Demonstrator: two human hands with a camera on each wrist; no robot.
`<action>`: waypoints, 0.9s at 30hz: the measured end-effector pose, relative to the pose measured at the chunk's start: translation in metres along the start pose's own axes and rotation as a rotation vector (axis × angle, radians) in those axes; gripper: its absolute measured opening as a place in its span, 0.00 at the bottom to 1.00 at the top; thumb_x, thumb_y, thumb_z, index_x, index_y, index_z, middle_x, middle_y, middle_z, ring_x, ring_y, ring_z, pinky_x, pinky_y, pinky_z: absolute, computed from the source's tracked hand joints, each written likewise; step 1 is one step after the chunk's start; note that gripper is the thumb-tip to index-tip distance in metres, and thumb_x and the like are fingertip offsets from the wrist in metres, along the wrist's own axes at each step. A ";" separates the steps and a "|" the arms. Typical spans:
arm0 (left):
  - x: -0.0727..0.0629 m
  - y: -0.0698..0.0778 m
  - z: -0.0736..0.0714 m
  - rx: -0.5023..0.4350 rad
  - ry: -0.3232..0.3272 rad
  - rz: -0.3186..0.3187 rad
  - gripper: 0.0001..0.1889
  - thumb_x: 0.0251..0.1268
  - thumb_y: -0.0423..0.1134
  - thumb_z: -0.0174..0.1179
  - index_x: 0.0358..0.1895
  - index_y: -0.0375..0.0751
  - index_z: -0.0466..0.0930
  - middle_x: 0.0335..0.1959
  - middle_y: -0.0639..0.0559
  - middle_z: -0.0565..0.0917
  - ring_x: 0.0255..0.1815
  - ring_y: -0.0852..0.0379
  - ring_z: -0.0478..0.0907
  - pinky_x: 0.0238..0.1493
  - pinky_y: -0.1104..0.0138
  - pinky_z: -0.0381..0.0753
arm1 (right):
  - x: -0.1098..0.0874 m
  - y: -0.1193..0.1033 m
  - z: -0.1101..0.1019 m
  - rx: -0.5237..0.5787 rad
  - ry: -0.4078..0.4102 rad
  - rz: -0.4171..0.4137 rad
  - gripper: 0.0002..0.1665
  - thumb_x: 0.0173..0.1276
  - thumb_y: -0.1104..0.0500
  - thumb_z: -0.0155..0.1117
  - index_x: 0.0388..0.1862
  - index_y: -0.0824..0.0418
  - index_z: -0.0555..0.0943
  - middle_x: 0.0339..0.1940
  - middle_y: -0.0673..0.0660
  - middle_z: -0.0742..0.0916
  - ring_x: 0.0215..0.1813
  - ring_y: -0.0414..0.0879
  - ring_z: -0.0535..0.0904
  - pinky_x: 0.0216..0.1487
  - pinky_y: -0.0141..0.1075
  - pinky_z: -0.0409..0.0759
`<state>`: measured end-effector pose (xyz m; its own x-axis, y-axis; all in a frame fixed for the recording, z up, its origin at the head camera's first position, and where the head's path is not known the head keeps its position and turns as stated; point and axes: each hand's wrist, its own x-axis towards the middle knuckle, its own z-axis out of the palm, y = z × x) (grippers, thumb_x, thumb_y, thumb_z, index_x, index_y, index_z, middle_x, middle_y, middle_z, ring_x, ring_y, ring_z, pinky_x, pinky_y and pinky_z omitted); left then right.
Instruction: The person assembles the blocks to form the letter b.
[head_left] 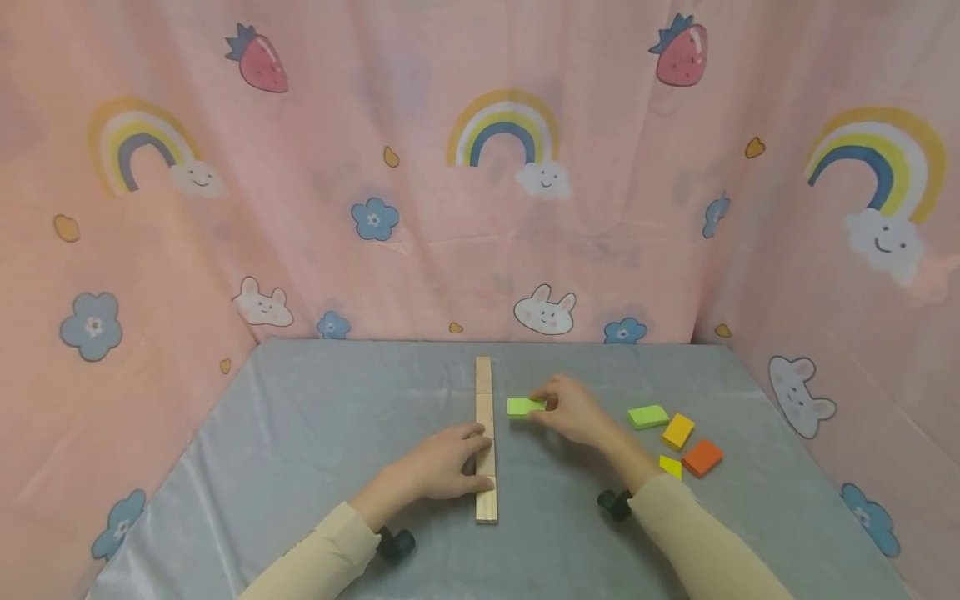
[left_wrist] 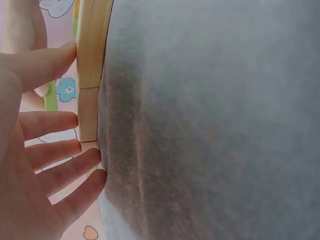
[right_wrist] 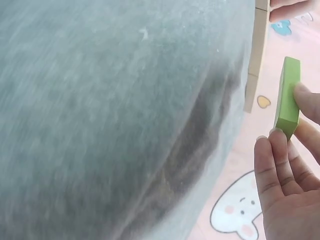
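Observation:
Several plain wooden blocks [head_left: 486,502] lie end to end in a straight row running away from me. My left hand [head_left: 441,465] is at the left side of this row, fingers spread, and its fingertips touch the blocks. In the left wrist view the thumb and fairly straight fingers [left_wrist: 42,155] rest along the wood [left_wrist: 89,114]. Just right of the row, my right hand [head_left: 576,414] pinches a light green block [head_left: 519,407] between thumb and fingers. The right wrist view shows this green block [right_wrist: 288,97] held by its end.
On the right of the grey cloth-covered table [head_left: 315,417] lie another green block [head_left: 648,417], an amber block [head_left: 678,431], an orange-red block [head_left: 702,458] and a yellow block [head_left: 671,467]. A pink patterned curtain [head_left: 315,250] encloses the back and sides.

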<state>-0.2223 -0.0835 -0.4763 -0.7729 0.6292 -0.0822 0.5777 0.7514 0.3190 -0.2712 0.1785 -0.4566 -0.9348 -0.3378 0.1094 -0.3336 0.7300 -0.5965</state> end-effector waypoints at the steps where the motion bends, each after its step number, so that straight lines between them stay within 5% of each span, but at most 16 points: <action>1: 0.000 0.000 0.000 0.001 -0.002 -0.002 0.36 0.68 0.64 0.61 0.72 0.46 0.73 0.75 0.47 0.68 0.73 0.47 0.68 0.70 0.53 0.70 | 0.001 0.000 0.001 -0.004 -0.002 -0.002 0.17 0.64 0.56 0.76 0.49 0.63 0.88 0.40 0.52 0.83 0.40 0.46 0.76 0.38 0.38 0.77; 27: -0.001 0.004 -0.003 0.004 -0.005 0.002 0.35 0.69 0.62 0.62 0.71 0.45 0.74 0.75 0.46 0.69 0.73 0.47 0.68 0.70 0.54 0.71 | 0.028 -0.003 0.025 -0.052 -0.072 0.023 0.16 0.64 0.58 0.76 0.48 0.65 0.88 0.39 0.53 0.83 0.39 0.45 0.76 0.40 0.39 0.78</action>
<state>-0.2202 -0.0816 -0.4726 -0.7703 0.6319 -0.0861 0.5806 0.7507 0.3153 -0.2936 0.1524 -0.4718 -0.9316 -0.3614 0.0378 -0.3202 0.7672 -0.5558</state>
